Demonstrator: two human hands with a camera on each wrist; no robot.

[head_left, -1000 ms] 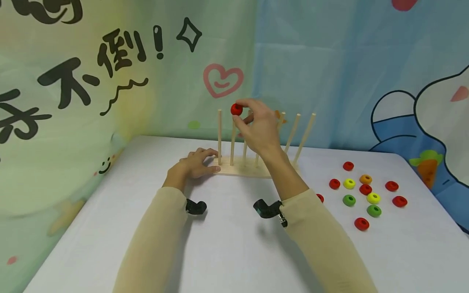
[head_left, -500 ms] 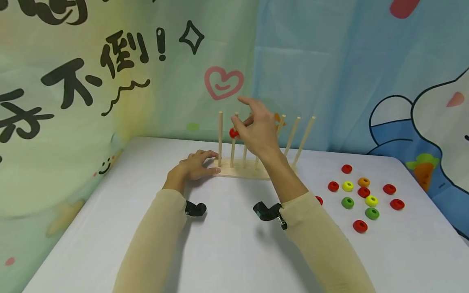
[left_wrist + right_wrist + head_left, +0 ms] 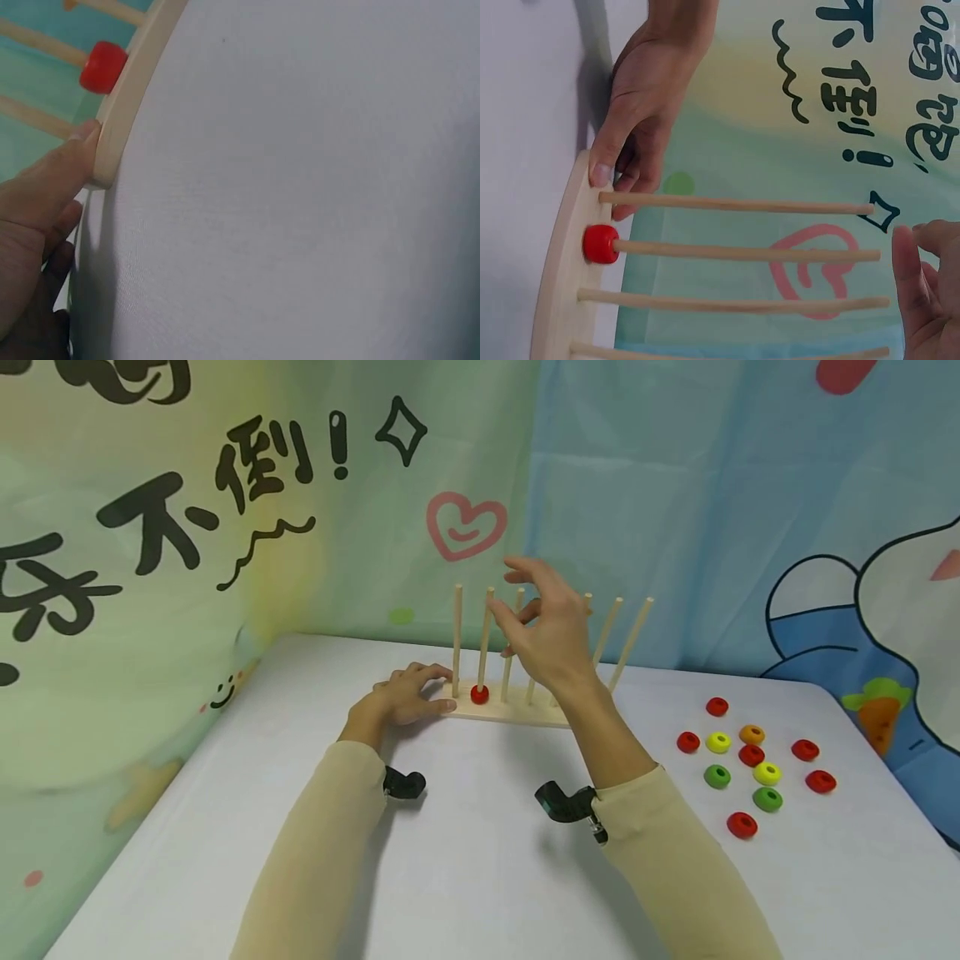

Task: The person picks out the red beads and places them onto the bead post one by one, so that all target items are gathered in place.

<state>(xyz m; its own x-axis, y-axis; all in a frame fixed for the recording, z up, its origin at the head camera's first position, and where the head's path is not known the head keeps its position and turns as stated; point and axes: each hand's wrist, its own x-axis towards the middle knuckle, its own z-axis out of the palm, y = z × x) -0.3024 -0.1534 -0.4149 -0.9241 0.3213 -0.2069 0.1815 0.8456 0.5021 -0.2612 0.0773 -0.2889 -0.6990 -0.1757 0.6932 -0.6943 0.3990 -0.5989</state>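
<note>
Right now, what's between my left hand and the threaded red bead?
The right wrist view shows the end peg between your left hand and the red bead.

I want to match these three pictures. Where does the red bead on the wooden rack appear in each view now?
Head: the red bead is near the picture's centre, slightly low, at the foot of the second peg from the left.
Left wrist: the red bead is near the upper left corner.
Right wrist: the red bead is on the left side, below mid-height.
Shared landmark: the left hand gripping the wooden base at its end.
</note>
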